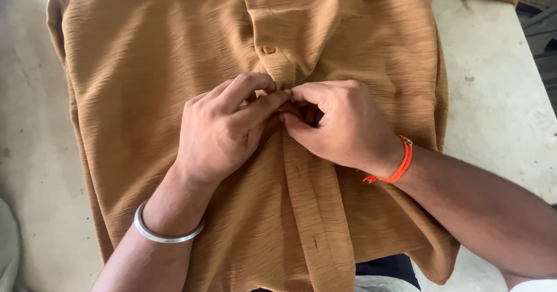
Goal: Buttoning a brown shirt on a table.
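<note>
Brown shirt (174, 95) flat on pale table (499, 95), left hand (223, 129) and right hand (342, 127) meeting at placket, fingers of both pinched narrow on fabric below two fastened buttons (268, 49).

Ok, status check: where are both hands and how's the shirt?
Left hand and right hand pinching the placket of the brown shirt, below two fastened buttons. Shirt flat on pale table. Nothing obstructing.
</note>
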